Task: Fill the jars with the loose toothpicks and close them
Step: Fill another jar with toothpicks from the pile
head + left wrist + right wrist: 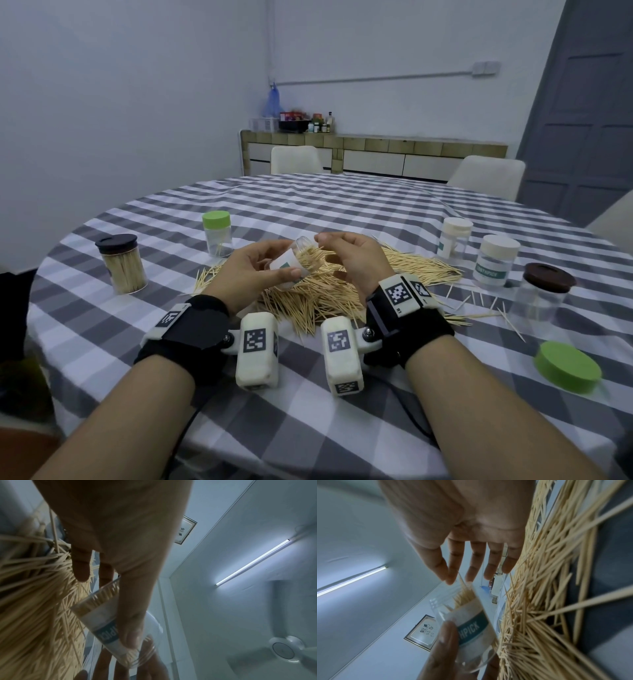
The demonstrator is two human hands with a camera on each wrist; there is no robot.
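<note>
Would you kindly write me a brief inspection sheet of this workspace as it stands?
Surface: round table under grey-and-white checked cloth.
Job's things: toothpick pile; six jars, five lidded, one dark-lidded jar full.
Clutter: loose green lid; stray toothpicks.
Grippers: left hand grips the tilted open jar; right hand pinches toothpicks at its mouth.
Cables: black cable by the left forearm.
Surroundings: chairs, sideboard, door.

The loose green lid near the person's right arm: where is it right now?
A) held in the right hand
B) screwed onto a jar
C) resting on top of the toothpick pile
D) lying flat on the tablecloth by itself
D: the green lid lies flat on the checked tablecloth, apart from every jar and from the toothpick pile, with neither hand touching it.
</note>
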